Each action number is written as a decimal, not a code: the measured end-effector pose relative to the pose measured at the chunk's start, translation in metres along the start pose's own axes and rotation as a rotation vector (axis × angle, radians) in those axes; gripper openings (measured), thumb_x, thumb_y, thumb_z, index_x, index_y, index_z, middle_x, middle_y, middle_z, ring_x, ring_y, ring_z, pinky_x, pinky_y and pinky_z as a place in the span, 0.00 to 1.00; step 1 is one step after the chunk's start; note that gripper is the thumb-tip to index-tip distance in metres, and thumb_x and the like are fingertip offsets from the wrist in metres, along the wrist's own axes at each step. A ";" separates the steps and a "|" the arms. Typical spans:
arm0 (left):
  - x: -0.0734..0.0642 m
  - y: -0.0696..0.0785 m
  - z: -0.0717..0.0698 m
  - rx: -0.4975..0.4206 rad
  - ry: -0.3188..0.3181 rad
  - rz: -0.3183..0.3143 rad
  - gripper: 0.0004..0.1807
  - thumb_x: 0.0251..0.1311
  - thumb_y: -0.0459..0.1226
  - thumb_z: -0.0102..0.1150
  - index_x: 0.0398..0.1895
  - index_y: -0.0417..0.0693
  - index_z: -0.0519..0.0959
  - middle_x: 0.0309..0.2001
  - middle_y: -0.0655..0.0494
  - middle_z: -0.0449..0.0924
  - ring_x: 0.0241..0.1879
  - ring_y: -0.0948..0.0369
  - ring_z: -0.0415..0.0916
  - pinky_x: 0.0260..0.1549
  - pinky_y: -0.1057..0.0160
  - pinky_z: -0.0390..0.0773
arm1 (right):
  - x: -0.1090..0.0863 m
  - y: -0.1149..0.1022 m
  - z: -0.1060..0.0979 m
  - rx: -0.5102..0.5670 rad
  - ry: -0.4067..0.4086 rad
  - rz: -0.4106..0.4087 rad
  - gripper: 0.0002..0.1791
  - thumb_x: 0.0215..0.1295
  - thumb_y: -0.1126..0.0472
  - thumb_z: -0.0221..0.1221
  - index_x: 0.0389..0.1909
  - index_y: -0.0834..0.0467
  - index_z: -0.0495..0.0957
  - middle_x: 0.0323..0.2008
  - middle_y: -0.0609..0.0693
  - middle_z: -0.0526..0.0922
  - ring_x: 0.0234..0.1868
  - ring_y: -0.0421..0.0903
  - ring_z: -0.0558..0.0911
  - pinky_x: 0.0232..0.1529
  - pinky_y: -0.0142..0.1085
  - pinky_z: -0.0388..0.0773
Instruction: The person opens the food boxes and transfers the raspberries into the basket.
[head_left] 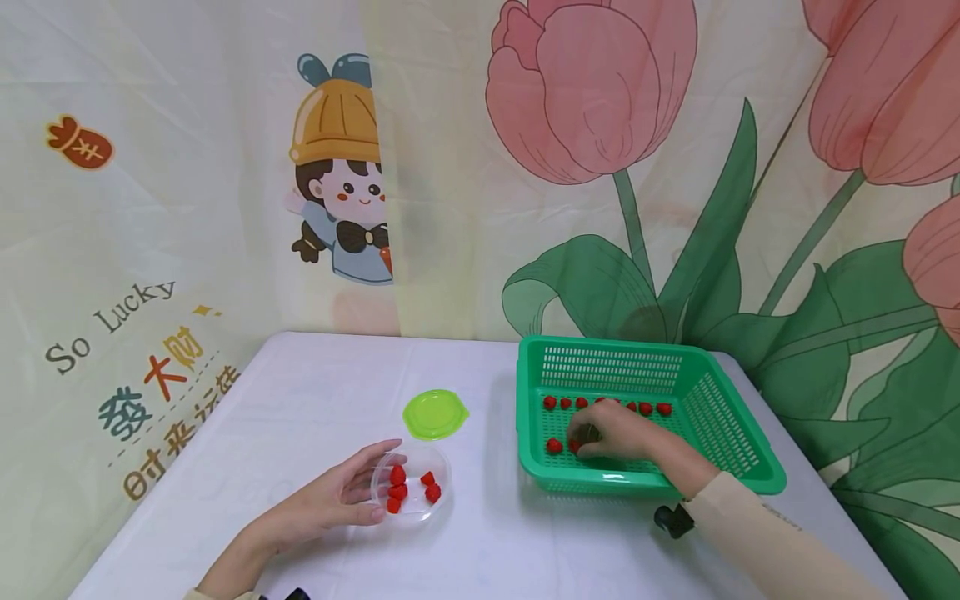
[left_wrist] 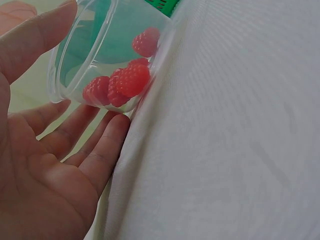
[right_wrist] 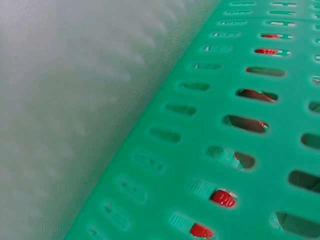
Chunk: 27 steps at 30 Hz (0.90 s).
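Note:
A round clear plastic tub [head_left: 412, 508] holds several red raspberries [head_left: 432, 492]. My left hand [head_left: 341, 492] curves around the tub's left side, thumb in front and fingers behind. In the left wrist view, the tub [left_wrist: 120, 20] appears tilted, and the fingertips [left_wrist: 117, 127] touch its lower side. Inside a green slotted basket [head_left: 652, 485], my right hand [head_left: 618, 429] reaches down and pinches a raspberry [head_left: 574, 446], partly hidden by the fingers. Another raspberry [head_left: 554, 446] lies just left of it. The right wrist view shows the basket wall [right_wrist: 200, 115], which hides the hand.
A row of raspberries [head_left: 581, 402] lies along the far side of the basket floor, partly behind the right hand. A light green lid [head_left: 435, 414] lies flat behind the tub. Everything stands on a white-covered table [head_left: 337, 375], with a printed curtain [head_left: 450, 250] behind.

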<state>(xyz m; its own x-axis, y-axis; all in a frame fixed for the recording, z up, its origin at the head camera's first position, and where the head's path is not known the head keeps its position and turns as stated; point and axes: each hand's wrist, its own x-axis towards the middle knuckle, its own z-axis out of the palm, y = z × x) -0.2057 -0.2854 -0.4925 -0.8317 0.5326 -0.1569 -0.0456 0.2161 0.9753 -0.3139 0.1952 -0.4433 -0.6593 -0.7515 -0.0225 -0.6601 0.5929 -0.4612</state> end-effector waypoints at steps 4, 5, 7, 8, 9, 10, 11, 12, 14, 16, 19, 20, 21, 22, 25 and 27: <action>-0.001 0.001 0.000 0.001 0.000 0.006 0.46 0.70 0.34 0.66 0.85 0.65 0.54 0.82 0.47 0.57 0.81 0.40 0.56 0.63 0.67 0.78 | -0.001 0.000 -0.002 0.010 0.004 0.002 0.10 0.67 0.67 0.71 0.48 0.58 0.88 0.43 0.49 0.90 0.39 0.38 0.87 0.43 0.32 0.84; 0.000 0.001 0.000 0.002 0.001 0.006 0.46 0.70 0.34 0.67 0.85 0.65 0.54 0.82 0.47 0.57 0.80 0.40 0.57 0.63 0.67 0.78 | -0.002 0.000 -0.002 0.008 0.012 0.002 0.10 0.67 0.67 0.71 0.48 0.58 0.88 0.44 0.50 0.90 0.40 0.39 0.87 0.43 0.32 0.85; 0.000 0.001 0.000 0.008 0.002 0.009 0.46 0.70 0.35 0.67 0.85 0.64 0.54 0.82 0.46 0.58 0.80 0.40 0.58 0.62 0.66 0.78 | -0.004 0.000 -0.004 -0.003 0.035 0.002 0.11 0.67 0.67 0.71 0.49 0.59 0.88 0.45 0.51 0.90 0.40 0.40 0.87 0.44 0.33 0.85; 0.000 0.002 0.000 0.010 0.002 0.009 0.46 0.70 0.35 0.67 0.85 0.64 0.54 0.82 0.46 0.58 0.79 0.40 0.59 0.62 0.66 0.78 | -0.004 -0.001 -0.004 -0.015 0.049 0.000 0.12 0.67 0.67 0.71 0.50 0.59 0.88 0.46 0.51 0.90 0.41 0.41 0.88 0.44 0.33 0.85; 0.000 0.002 0.000 0.013 0.002 0.012 0.46 0.70 0.36 0.67 0.85 0.63 0.54 0.81 0.45 0.58 0.79 0.40 0.60 0.62 0.66 0.79 | -0.005 -0.002 -0.005 -0.027 0.065 -0.005 0.12 0.66 0.67 0.72 0.50 0.59 0.88 0.46 0.51 0.90 0.41 0.41 0.88 0.44 0.33 0.85; 0.000 0.002 0.000 0.017 0.003 0.014 0.46 0.70 0.36 0.67 0.85 0.63 0.54 0.81 0.45 0.58 0.79 0.40 0.61 0.62 0.66 0.79 | -0.006 -0.003 -0.007 -0.040 0.081 -0.008 0.12 0.66 0.67 0.72 0.50 0.59 0.88 0.46 0.51 0.90 0.41 0.42 0.88 0.44 0.34 0.86; -0.001 0.002 0.000 0.017 0.002 0.019 0.46 0.70 0.36 0.67 0.85 0.62 0.54 0.81 0.44 0.58 0.78 0.40 0.61 0.62 0.65 0.79 | -0.006 -0.004 -0.008 -0.051 0.096 -0.011 0.12 0.66 0.67 0.72 0.50 0.59 0.88 0.47 0.51 0.90 0.41 0.43 0.88 0.43 0.35 0.86; -0.001 0.002 0.000 0.017 0.000 0.022 0.46 0.70 0.36 0.67 0.85 0.61 0.53 0.81 0.44 0.58 0.78 0.40 0.61 0.62 0.65 0.79 | -0.007 -0.006 -0.010 -0.060 0.111 -0.017 0.12 0.66 0.67 0.72 0.50 0.59 0.88 0.47 0.52 0.91 0.41 0.44 0.88 0.44 0.37 0.87; -0.001 0.003 0.001 0.015 -0.005 0.026 0.46 0.70 0.35 0.67 0.86 0.61 0.53 0.81 0.43 0.58 0.78 0.40 0.61 0.62 0.65 0.79 | -0.008 -0.012 -0.013 -0.068 0.140 -0.022 0.13 0.66 0.67 0.71 0.51 0.60 0.88 0.47 0.52 0.91 0.43 0.47 0.88 0.44 0.41 0.88; 0.000 0.004 0.001 0.015 -0.008 0.030 0.46 0.70 0.36 0.67 0.86 0.60 0.53 0.81 0.43 0.58 0.78 0.40 0.61 0.62 0.65 0.79 | -0.009 -0.020 -0.018 -0.075 0.170 -0.025 0.14 0.66 0.67 0.72 0.52 0.60 0.88 0.48 0.51 0.90 0.44 0.50 0.88 0.45 0.45 0.88; 0.000 0.004 0.000 0.013 -0.012 0.034 0.46 0.71 0.36 0.67 0.86 0.60 0.53 0.81 0.43 0.58 0.79 0.39 0.60 0.62 0.66 0.79 | -0.007 -0.035 -0.026 -0.099 0.219 -0.042 0.16 0.66 0.66 0.73 0.53 0.57 0.88 0.48 0.47 0.90 0.45 0.47 0.87 0.46 0.44 0.88; 0.000 0.004 0.000 0.015 -0.012 0.035 0.46 0.71 0.36 0.66 0.86 0.60 0.53 0.81 0.43 0.58 0.79 0.39 0.60 0.62 0.66 0.79 | -0.006 -0.041 -0.028 -0.110 0.231 -0.048 0.16 0.65 0.65 0.73 0.53 0.56 0.88 0.48 0.44 0.90 0.45 0.45 0.87 0.47 0.42 0.87; 0.000 0.004 0.000 0.015 -0.012 0.036 0.46 0.71 0.35 0.66 0.86 0.60 0.53 0.81 0.42 0.58 0.79 0.38 0.60 0.62 0.66 0.79 | -0.004 -0.048 -0.031 -0.117 0.242 -0.063 0.16 0.65 0.65 0.73 0.53 0.54 0.88 0.48 0.43 0.89 0.45 0.43 0.86 0.46 0.40 0.87; 0.000 0.003 -0.001 0.015 -0.011 0.036 0.46 0.71 0.35 0.66 0.86 0.60 0.53 0.81 0.42 0.57 0.79 0.38 0.60 0.62 0.66 0.79 | -0.002 -0.055 -0.033 -0.120 0.246 -0.073 0.16 0.65 0.65 0.73 0.53 0.53 0.87 0.48 0.42 0.89 0.45 0.41 0.85 0.47 0.38 0.86; -0.001 0.002 -0.001 0.014 -0.009 0.030 0.46 0.71 0.35 0.66 0.85 0.62 0.54 0.82 0.43 0.57 0.79 0.38 0.59 0.62 0.66 0.79 | 0.005 -0.077 -0.039 -0.106 0.235 -0.095 0.16 0.66 0.63 0.73 0.54 0.52 0.87 0.48 0.41 0.88 0.46 0.38 0.83 0.47 0.34 0.84; 0.000 0.001 -0.001 0.013 -0.007 0.022 0.45 0.71 0.35 0.66 0.85 0.63 0.54 0.82 0.44 0.57 0.79 0.39 0.59 0.62 0.66 0.79 | 0.012 -0.091 -0.041 -0.082 0.213 -0.107 0.16 0.68 0.62 0.72 0.55 0.52 0.86 0.49 0.43 0.88 0.46 0.38 0.83 0.47 0.34 0.84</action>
<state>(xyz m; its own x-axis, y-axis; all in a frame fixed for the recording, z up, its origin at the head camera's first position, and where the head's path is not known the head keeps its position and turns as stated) -0.2062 -0.2864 -0.4914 -0.8286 0.5430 -0.1362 -0.0198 0.2147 0.9765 -0.2761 0.1444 -0.3647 -0.6393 -0.7387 0.2136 -0.7516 0.5414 -0.3769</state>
